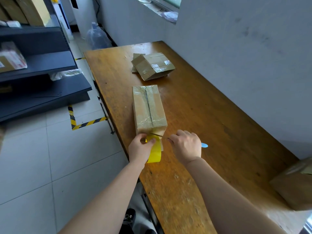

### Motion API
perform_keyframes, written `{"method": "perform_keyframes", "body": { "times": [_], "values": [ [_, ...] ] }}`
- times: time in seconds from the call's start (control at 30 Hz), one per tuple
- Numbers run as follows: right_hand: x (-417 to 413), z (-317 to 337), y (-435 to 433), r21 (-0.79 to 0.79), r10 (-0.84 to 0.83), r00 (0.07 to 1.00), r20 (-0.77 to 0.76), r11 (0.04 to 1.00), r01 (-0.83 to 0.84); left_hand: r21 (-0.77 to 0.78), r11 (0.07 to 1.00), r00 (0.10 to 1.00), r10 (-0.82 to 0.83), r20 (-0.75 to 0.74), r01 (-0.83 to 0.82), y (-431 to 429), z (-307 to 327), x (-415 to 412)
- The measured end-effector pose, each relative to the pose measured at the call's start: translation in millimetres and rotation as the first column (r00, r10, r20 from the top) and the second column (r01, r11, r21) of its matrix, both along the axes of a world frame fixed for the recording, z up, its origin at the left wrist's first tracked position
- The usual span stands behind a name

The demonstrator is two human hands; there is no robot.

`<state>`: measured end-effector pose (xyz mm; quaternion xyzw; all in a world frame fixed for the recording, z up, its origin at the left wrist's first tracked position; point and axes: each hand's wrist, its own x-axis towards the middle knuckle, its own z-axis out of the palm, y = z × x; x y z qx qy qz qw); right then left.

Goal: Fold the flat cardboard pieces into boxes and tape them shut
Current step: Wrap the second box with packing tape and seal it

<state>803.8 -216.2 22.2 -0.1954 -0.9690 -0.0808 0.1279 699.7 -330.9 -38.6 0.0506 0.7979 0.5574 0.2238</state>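
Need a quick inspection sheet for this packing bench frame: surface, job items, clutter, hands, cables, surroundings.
Surface: wooden table, scuffed, shiny tape residue in places.
Job's things: taped box lying along the table; yellow tape roll at its near end; blue-handled cutter, blade at the tape strip.
Clutter: far boxes piled at the far end; edge box at the right.
Hands: left hand grips the tape roll; right hand grips the cutter.
Cables: one black cable on the far wall.
Surroundings: dark shelves with boxes on the left; water jug and hazard tape on the floor.
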Motion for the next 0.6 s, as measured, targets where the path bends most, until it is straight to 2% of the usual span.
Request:
{"method": "perform_keyframes", "body": {
  "times": [0.1,0.23,0.43,0.5,0.6],
  "values": [
    [-6,0,2,0.020,-0.020,0.985,0.169,1.000,0.017,0.018,1.000,1.000,-0.004,-0.022,0.004,-2,-1,-1],
    [-16,11,1,0.024,-0.022,0.966,0.257,1.000,0.016,0.026,1.000,1.000,-0.013,-0.024,0.014,-2,0,-3],
    [-36,17,-5,0.130,-0.048,0.916,0.399,0.991,-0.004,0.006,0.999,0.999,-0.043,-0.030,0.043,-2,1,-6],
    [-34,7,-5,0.108,-0.075,0.897,0.435,0.994,0.031,0.006,0.998,0.997,-0.061,-0.038,0.061,-3,0,-6],
    [-21,-9,4,0.020,-0.161,0.897,0.411,0.986,0.168,0.014,0.996,0.996,-0.083,-0.027,0.083,-4,1,-11]
  ]
}}
